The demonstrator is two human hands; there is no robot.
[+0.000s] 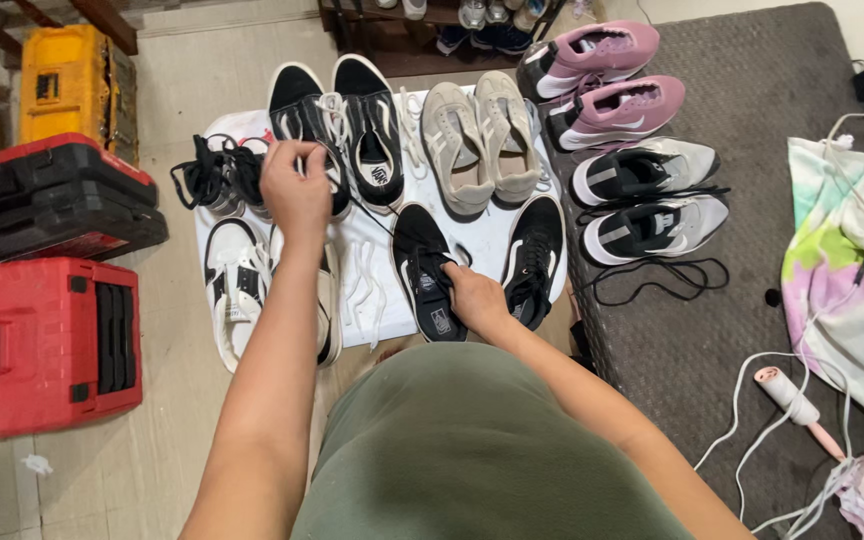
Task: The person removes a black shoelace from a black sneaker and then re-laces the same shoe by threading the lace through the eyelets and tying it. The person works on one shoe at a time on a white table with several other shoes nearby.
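My left hand (297,190) is raised over the white mat (487,235) and pinches the end of a thin black lace (370,215). The lace runs down to a black low-top sneaker (424,262). My right hand (472,297) grips that sneaker at its tongue and opening. Its partner, another black sneaker (535,258), lies just to the right. Behind my left hand stands a black-and-white pair (377,140). A white-and-black shoe (235,290) and loose white laces (362,285) lie under my left forearm.
A beige pair (480,140), a pink pair (612,85) and a grey-black pair (647,200) with a loose black lace (657,278) lie further right. A black lace bundle (214,175) lies far left. Red cases (42,340) and a yellow box (67,80) stand left; a tie-dye cloth (842,270) and white cables (752,400) lie right.
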